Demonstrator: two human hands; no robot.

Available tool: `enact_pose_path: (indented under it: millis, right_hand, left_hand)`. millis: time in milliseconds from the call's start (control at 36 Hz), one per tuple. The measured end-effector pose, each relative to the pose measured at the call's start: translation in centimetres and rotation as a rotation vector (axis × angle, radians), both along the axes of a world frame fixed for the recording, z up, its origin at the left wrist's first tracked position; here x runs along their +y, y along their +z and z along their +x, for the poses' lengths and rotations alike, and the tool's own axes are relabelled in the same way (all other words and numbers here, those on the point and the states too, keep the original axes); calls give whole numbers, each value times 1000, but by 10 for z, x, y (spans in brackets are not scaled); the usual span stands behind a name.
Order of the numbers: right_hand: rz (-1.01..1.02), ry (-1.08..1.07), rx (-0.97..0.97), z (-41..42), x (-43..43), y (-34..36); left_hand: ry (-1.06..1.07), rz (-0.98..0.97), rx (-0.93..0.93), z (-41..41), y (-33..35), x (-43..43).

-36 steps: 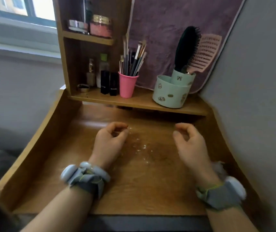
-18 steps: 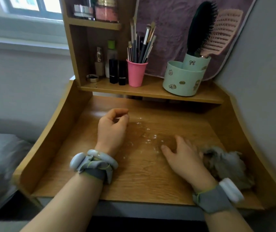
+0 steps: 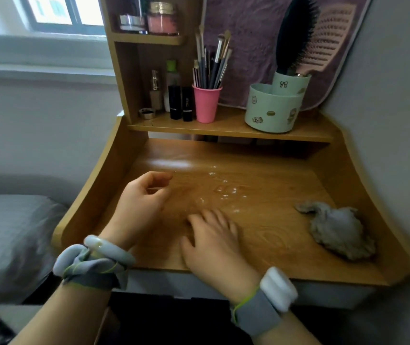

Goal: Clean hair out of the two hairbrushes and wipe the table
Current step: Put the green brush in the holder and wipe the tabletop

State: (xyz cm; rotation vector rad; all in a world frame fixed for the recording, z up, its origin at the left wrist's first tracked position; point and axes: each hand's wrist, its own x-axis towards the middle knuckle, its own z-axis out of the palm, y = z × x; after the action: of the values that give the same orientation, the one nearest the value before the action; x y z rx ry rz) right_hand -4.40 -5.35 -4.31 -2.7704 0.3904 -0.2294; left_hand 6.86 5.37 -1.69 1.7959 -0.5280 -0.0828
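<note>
Hairbrushes: the black hairbrush (image 3: 296, 33) and the pink hairbrush (image 3: 328, 38) both stand bristle-end up in the tall compartment of the pale green holder (image 3: 273, 110), which sits on the shelf (image 3: 231, 128) at about 1 o'clock from your hands. Neither brush is in contact with you.

Bench (image 3: 261, 220): white specks and wet-looking smears lie scattered across the middle of the surface, at 12 o'clock from your right hand. A crumpled grey cloth (image 3: 336, 230) lies at 3 o'clock, near the right side wall, apart from both hands.

Your left hand (image 3: 141, 205) is above the bench with fingers curled and thumb close to the forefinger; the grip is loosely closed, and I cannot tell whether anything is pinched in it. Your right hand (image 3: 214, 242) lies flat, palm down, fingers spread, grip open and holding nothing, near the front edge.

A pink cup (image 3: 206, 103) of makeup brushes stands on the shelf at 12 o'clock.
</note>
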Motion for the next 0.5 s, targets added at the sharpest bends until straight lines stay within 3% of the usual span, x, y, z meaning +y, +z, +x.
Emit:
enact_pose_path:
  millis: [111, 222, 361, 500]
  right_hand:
    - [66, 205, -61, -8, 14, 2]
    - [324, 306, -164, -19, 7, 14]
    - [330, 80, -228, -29, -36, 24]
    - [146, -268, 6, -21, -85, 16]
  left_hand:
    - [-72, 160, -13, -13, 1, 18]
    - [-143, 235, -31, -18, -2, 32]
    - [-129, 260, -113, -16, -14, 38]
    - [-50, 144, -155, -18, -25, 39]
